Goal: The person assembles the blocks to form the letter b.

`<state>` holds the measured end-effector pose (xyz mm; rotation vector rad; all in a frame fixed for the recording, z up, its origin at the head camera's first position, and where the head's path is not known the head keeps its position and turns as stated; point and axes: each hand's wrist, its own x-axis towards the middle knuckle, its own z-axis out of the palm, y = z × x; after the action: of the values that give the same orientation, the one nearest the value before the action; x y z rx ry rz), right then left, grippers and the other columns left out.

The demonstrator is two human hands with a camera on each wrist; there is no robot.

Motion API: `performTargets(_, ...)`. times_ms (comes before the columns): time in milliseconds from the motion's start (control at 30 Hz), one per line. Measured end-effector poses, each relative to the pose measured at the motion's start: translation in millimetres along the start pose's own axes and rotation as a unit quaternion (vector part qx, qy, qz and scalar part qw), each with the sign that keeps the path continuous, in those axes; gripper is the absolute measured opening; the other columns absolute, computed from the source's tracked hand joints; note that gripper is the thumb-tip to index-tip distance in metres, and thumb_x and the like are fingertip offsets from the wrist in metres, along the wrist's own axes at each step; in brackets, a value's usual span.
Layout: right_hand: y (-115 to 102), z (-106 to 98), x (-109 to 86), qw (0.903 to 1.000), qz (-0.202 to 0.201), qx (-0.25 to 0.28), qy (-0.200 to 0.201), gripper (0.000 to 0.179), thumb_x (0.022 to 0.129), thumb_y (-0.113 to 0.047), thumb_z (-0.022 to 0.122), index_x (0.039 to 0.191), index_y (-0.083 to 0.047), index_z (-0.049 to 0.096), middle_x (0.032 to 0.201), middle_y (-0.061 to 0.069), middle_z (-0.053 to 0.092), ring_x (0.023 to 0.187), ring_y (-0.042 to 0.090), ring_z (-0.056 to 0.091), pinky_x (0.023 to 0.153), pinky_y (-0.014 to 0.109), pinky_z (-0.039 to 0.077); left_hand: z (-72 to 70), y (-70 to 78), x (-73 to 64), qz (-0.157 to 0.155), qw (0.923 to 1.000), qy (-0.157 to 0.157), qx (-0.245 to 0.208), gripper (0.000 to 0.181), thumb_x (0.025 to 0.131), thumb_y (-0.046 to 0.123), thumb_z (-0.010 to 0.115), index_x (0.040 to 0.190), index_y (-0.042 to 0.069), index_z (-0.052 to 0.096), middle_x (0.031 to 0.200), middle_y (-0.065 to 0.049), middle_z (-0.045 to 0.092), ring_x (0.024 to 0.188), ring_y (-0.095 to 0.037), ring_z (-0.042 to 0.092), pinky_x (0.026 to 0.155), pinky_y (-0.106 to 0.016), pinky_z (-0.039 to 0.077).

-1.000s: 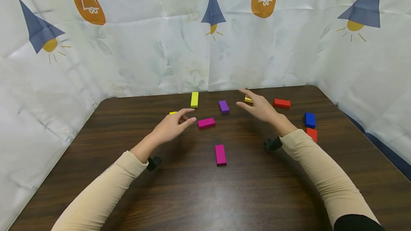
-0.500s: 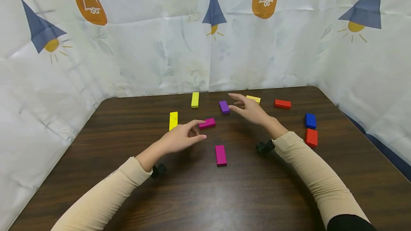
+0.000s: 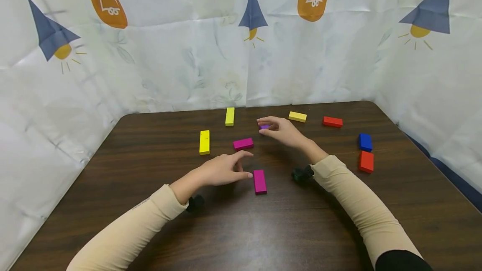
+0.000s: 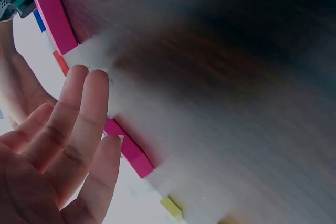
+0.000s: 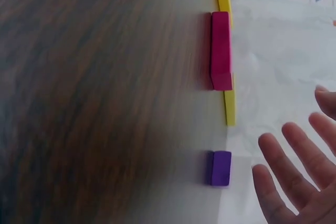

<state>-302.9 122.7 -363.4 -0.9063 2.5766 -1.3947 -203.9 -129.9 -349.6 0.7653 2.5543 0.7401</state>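
Observation:
My left hand (image 3: 222,170) hovers over the middle of the table, thumb and fingers apart and nothing between them. Its thumb tip is right at the left edge of the nearer magenta block (image 3: 260,182). Beyond its fingertips lies another magenta block (image 3: 243,144), turned crosswise. Over the purple block (image 3: 265,127), my right hand (image 3: 283,132) hangs with fingers spread, hiding much of it in the head view. From the right wrist, the purple block (image 5: 221,168) shows whole on the table, apart from the fingers.
Two yellow blocks (image 3: 204,142) lie to the left and back. At the back right are a pale yellow block (image 3: 297,116) and a red block (image 3: 332,121). A blue block (image 3: 365,141) adjoins another red block (image 3: 366,162). A printed curtain (image 3: 180,66) borders the table (image 3: 124,170).
My left hand has moved right and nearer, from the farther magenta block to the nearer one. My right hand has moved left, uncovering the pale yellow block and covering the purple one.

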Motion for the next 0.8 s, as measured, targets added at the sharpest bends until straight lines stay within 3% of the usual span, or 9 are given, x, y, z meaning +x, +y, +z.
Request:
performTargets(200,3.6,5.0,6.2,0.9995,0.018,0.001,-0.027,0.044,0.099,-0.018,0.071,0.138,0.000,0.062,0.136,0.014,0.064,0.118,0.035,0.063,0.101,0.051,0.048,2.3,6.9,3.1,-0.010,0.9998,-0.019,0.003,0.066,0.096,0.041,0.072,0.151,0.014,0.045,0.084,0.006,0.065,0.070,-0.013,0.060,0.068,-0.032,0.050)
performTargets(633,10.7,14.7,13.9,0.9923,0.055,-0.047,-0.101,0.047,0.095,-0.017,0.075,0.139,-0.005,0.062,0.136,0.015,0.063,0.110,0.031,0.065,0.096,0.044,0.052,16.7,21.0,5.5,-0.081,0.9954,-0.030,0.042,0.073,0.089,0.043,0.078,0.147,0.012,0.045,0.075,0.002,0.063,0.065,-0.014,0.059,0.062,-0.032,0.048)
performTargets(800,7.0,18.1,17.6,0.9891,0.064,-0.066,-0.115,0.047,0.095,-0.017,0.075,0.139,-0.006,0.063,0.134,0.013,0.064,0.108,0.028,0.065,0.093,0.042,0.052,19.7,20.2,6.2,-0.078,0.9947,-0.029,0.062,0.069,0.089,0.043,0.079,0.144,0.014,0.048,0.075,0.002,0.062,0.067,-0.013,0.060,0.063,-0.034,0.048)
